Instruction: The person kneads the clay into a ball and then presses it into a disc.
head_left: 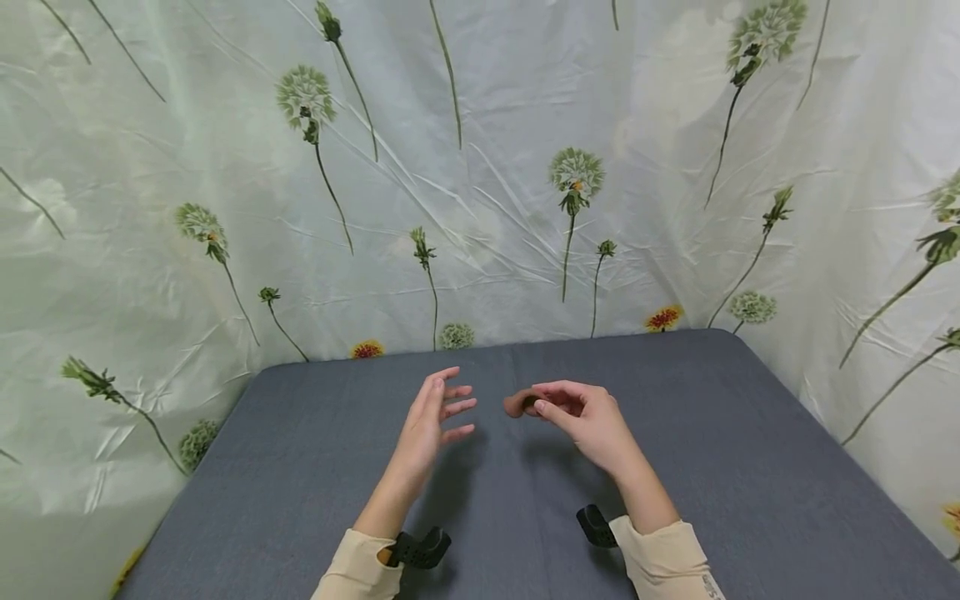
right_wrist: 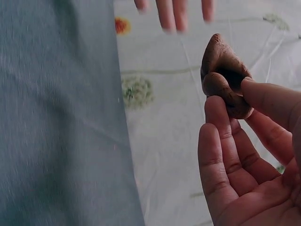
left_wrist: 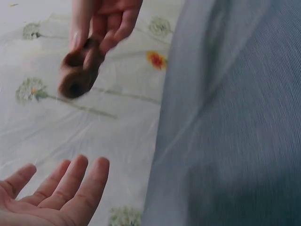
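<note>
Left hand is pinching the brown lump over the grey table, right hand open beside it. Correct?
Not quite: the hands are swapped. The right hand pinches the brown lump at its fingertips, and the left hand is open beside it, fingers spread. The right wrist view shows it. The grey table part holds.

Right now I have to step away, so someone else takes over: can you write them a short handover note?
Left hand: open, fingers spread, holding nothing, raised over the grey table.
Right hand: pinches a small brown hollow piece between thumb and fingertips, held in the air beside the left hand.
Done: the brown piece is lifted off the table.
Left: it has not been passed over or put down; the hands are apart.
</note>
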Action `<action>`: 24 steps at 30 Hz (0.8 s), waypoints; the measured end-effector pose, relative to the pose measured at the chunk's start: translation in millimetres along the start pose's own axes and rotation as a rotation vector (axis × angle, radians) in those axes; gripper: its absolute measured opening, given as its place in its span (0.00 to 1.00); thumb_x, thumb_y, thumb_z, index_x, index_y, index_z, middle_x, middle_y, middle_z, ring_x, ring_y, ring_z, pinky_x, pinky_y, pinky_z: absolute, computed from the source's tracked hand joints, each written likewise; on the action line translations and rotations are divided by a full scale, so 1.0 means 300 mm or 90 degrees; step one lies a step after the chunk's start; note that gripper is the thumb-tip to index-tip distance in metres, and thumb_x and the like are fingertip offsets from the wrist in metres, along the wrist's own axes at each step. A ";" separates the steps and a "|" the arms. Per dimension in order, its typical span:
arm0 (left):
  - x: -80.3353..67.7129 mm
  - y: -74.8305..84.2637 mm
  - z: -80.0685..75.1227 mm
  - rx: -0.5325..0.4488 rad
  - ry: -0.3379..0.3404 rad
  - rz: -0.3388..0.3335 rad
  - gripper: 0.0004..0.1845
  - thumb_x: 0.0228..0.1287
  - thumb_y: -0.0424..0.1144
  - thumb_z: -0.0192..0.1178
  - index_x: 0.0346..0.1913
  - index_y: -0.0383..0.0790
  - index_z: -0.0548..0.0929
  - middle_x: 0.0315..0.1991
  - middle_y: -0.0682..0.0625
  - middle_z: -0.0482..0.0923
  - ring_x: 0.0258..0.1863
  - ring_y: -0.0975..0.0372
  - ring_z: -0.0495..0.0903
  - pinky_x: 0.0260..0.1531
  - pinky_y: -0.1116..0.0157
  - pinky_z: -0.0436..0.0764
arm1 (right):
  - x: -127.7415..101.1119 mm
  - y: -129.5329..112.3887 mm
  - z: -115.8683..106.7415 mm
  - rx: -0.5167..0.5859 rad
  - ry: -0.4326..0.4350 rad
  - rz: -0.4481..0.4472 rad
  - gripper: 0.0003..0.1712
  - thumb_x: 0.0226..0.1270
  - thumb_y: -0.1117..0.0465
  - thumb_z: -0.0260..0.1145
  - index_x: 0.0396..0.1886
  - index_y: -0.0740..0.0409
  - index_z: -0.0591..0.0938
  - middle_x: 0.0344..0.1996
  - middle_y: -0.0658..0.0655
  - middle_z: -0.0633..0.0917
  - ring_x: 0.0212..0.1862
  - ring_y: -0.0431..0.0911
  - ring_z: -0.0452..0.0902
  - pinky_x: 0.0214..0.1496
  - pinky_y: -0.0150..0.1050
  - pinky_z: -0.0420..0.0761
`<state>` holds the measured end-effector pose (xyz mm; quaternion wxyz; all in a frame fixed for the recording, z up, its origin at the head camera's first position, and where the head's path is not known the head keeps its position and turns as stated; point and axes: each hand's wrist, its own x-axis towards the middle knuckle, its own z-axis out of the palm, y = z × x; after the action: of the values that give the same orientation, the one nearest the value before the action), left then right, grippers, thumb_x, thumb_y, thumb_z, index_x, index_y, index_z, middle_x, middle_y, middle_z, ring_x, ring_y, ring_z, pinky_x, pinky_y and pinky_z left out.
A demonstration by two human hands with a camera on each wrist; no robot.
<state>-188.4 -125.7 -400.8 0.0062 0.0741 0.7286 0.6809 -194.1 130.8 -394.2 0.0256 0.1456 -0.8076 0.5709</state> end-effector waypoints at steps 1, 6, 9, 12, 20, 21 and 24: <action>0.005 0.002 0.016 -0.012 -0.003 0.001 0.32 0.90 0.61 0.32 0.81 0.45 0.64 0.73 0.34 0.72 0.73 0.41 0.76 0.63 0.45 0.84 | -0.002 -0.005 0.010 0.002 -0.007 -0.002 0.19 0.77 0.59 0.72 0.62 0.60 0.88 0.52 0.62 0.93 0.50 0.51 0.92 0.50 0.34 0.87; 0.023 0.002 0.081 -0.068 -0.009 0.012 0.37 0.88 0.66 0.29 0.81 0.44 0.64 0.74 0.34 0.71 0.74 0.40 0.74 0.64 0.45 0.82 | -0.014 -0.032 0.064 0.004 -0.042 -0.025 0.18 0.77 0.58 0.72 0.61 0.60 0.89 0.50 0.61 0.93 0.49 0.55 0.92 0.48 0.38 0.88; 0.027 0.000 0.104 -0.105 -0.007 0.008 0.39 0.87 0.67 0.28 0.81 0.43 0.64 0.74 0.35 0.72 0.74 0.43 0.75 0.60 0.53 0.84 | -0.017 -0.047 0.095 0.008 -0.066 -0.046 0.18 0.78 0.56 0.71 0.60 0.61 0.89 0.51 0.61 0.93 0.47 0.53 0.92 0.46 0.35 0.87; 0.028 0.001 0.117 -0.141 -0.008 0.000 0.40 0.86 0.69 0.27 0.81 0.43 0.63 0.74 0.37 0.73 0.72 0.47 0.77 0.51 0.62 0.87 | -0.018 -0.056 0.121 0.006 -0.080 -0.057 0.18 0.79 0.57 0.71 0.60 0.62 0.89 0.50 0.61 0.93 0.47 0.49 0.92 0.46 0.32 0.87; 0.038 0.009 0.123 -0.162 0.058 0.028 0.39 0.86 0.69 0.27 0.78 0.44 0.67 0.71 0.39 0.78 0.72 0.46 0.78 0.58 0.59 0.86 | -0.026 -0.062 0.177 0.015 -0.098 -0.122 0.16 0.82 0.59 0.66 0.57 0.65 0.90 0.47 0.62 0.93 0.47 0.52 0.93 0.49 0.34 0.89; 0.041 0.010 0.124 -0.158 0.067 0.035 0.39 0.86 0.68 0.27 0.78 0.44 0.68 0.70 0.39 0.78 0.72 0.46 0.77 0.62 0.56 0.85 | -0.029 -0.065 0.186 0.007 -0.095 -0.127 0.16 0.83 0.58 0.66 0.56 0.64 0.91 0.47 0.61 0.93 0.47 0.52 0.93 0.48 0.34 0.89; 0.046 0.007 0.127 -0.140 0.084 0.053 0.36 0.88 0.65 0.26 0.76 0.44 0.69 0.68 0.38 0.79 0.71 0.45 0.77 0.69 0.46 0.79 | -0.036 -0.075 0.213 -0.027 -0.082 -0.137 0.16 0.83 0.56 0.66 0.55 0.61 0.92 0.47 0.57 0.91 0.47 0.49 0.90 0.45 0.33 0.86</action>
<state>-197.7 -86.3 -400.2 -0.0622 0.0585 0.6448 0.7596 -169.8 66.6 -398.1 0.0378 0.2677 -0.7989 0.5372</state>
